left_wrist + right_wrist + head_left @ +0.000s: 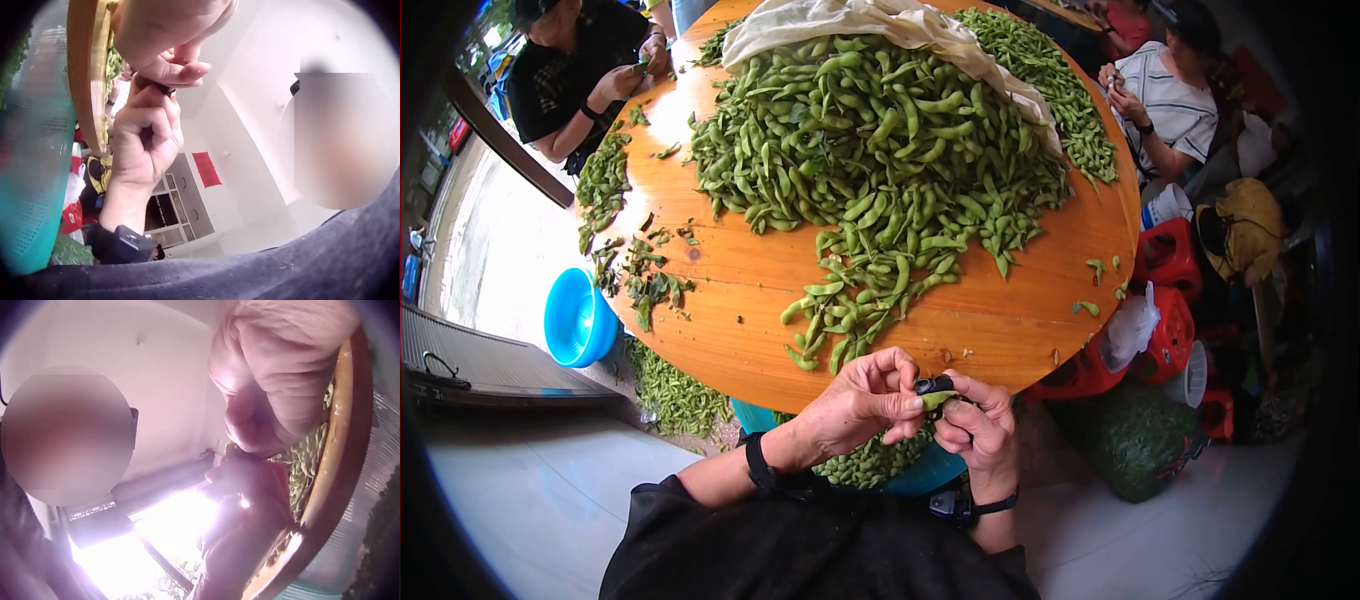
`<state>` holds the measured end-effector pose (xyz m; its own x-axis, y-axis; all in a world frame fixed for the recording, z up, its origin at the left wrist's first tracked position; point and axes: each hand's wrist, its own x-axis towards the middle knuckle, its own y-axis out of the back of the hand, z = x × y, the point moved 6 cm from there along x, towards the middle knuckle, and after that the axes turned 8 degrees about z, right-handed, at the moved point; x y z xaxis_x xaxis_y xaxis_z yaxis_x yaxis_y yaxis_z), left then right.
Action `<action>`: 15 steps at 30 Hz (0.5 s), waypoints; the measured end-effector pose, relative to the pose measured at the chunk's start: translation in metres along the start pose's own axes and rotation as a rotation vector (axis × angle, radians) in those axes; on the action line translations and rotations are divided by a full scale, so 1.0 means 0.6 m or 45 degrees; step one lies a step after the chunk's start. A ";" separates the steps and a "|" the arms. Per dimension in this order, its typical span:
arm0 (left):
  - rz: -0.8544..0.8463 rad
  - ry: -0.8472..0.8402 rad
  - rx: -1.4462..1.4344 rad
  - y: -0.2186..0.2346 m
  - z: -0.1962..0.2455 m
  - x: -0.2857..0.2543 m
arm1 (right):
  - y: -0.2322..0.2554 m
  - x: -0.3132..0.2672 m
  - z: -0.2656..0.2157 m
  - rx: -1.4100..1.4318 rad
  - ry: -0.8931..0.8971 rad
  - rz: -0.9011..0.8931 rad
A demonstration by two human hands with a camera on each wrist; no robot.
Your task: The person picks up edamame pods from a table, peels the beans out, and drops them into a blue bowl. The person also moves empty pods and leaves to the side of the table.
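Observation:
Over the near edge of the table, my two hands meet at a green soybean pod [940, 399]. My left hand [855, 402] pinches the pod's left end between thumb and fingers. My right hand [980, 425] curls in from the other side, its fingers at the pod's right end and around a small black tool [933, 383]; I cannot tell the tool's kind. In the left wrist view the curled right hand [147, 134] faces the left, with a dark piece between them. Both hands also show close together in the right wrist view, where they mostly hide the pod.
A big heap of soybean pods [830, 140] covers much of the round wooden table [730, 330], partly under a pale cloth [870, 22]. Below my hands stands a teal basket [935, 468] of pods. A blue basin [578, 318] is at left, red stools [1168, 255] at right. Two people sit across.

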<state>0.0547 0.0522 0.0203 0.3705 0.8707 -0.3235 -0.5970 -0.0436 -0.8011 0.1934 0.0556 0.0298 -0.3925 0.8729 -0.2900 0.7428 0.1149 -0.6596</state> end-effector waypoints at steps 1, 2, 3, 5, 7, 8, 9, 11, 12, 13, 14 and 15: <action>-0.084 0.032 -0.138 -0.008 -0.003 0.001 | 0.003 0.001 0.002 0.001 0.000 0.002; -0.167 0.061 -0.275 -0.016 -0.004 0.000 | 0.004 0.004 0.003 0.038 -0.008 0.001; -0.126 0.036 -0.227 -0.015 -0.003 0.001 | 0.004 0.006 0.003 0.076 -0.017 0.001; -0.049 -0.089 0.073 -0.012 0.005 -0.002 | -0.007 0.004 -0.007 -0.142 0.048 0.057; 0.033 -0.215 0.371 -0.008 0.017 -0.008 | -0.019 -0.003 -0.012 -0.359 0.110 0.111; 0.045 -0.341 0.664 -0.009 0.028 -0.013 | -0.023 -0.007 -0.013 -0.542 0.174 0.148; 0.060 -0.466 0.960 -0.012 0.039 -0.019 | -0.027 -0.012 -0.015 -0.725 0.238 0.181; 0.079 -0.646 1.369 -0.024 0.056 -0.031 | -0.028 -0.016 -0.017 -0.821 0.266 0.189; 0.087 -0.653 1.370 -0.017 0.056 -0.029 | -0.030 -0.019 -0.020 -0.920 0.300 0.207; 0.072 -0.837 1.514 -0.012 0.058 -0.027 | -0.041 -0.025 -0.012 -0.904 0.250 0.148; 0.056 -1.024 1.655 -0.010 0.057 -0.028 | -0.064 -0.030 -0.010 -1.035 0.399 0.067; 0.019 -0.994 1.637 -0.008 0.050 -0.029 | -0.067 -0.030 -0.013 -1.135 0.479 0.099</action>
<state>0.0296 0.0518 0.0448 0.1446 0.9269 0.3463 -0.9503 0.0326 0.3095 0.1747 0.0391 0.0673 -0.2410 0.9700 0.0323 0.9585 0.2327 0.1646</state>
